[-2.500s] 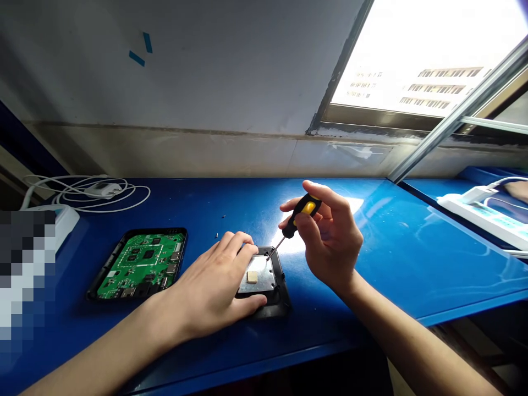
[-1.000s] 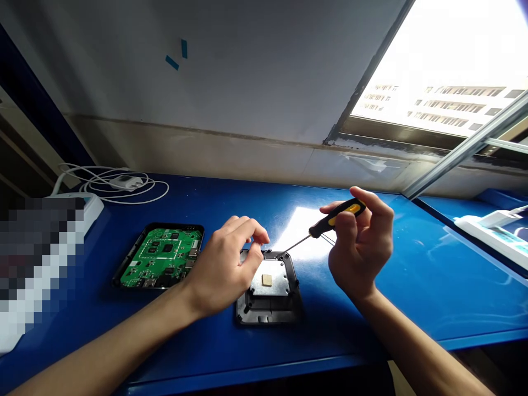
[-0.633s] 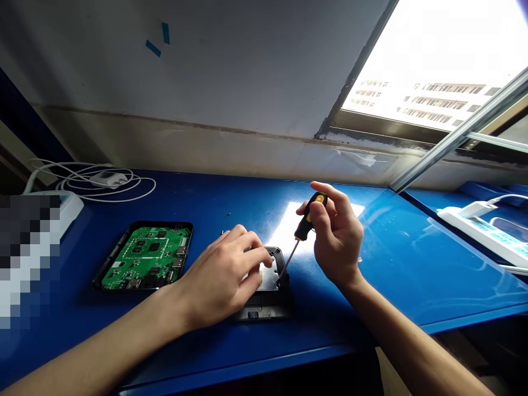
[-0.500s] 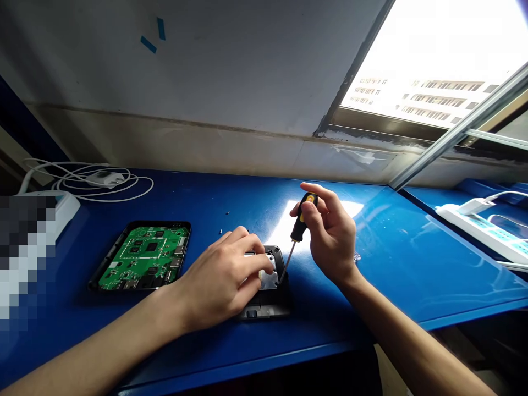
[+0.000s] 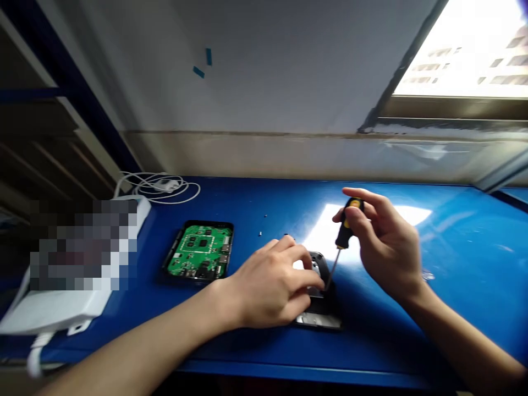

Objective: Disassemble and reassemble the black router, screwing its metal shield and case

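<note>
From my head camera, my left hand [image 5: 272, 286] lies flat over the small black cover [image 5: 319, 300], fingers pressed down on it, near the front edge of the blue bench [image 5: 454, 258]. My right hand [image 5: 383, 247] pinches the black-and-yellow screwdriver [image 5: 345, 228] by its handle, thumb and fingertips closed round it, the shaft slanting down and left so the tip meets the cover's right edge. I judge the cover light, stiff plastic that would skid on this glossy top, so it wants holding from above, as it is; its thin rim may crack if levered. The screwdriver is slim and best gripped high on the handle for turning. To the left sits an open black case with a green circuit board [image 5: 201, 257], well apart. A few tiny screws [image 5: 260, 234] lie loose on the bench just beyond my left hand, easy to brush away. Farther left are a white power strip [image 5: 61, 305] and a coiled white cable [image 5: 165, 187]. Nothing stands between my hands.
</note>
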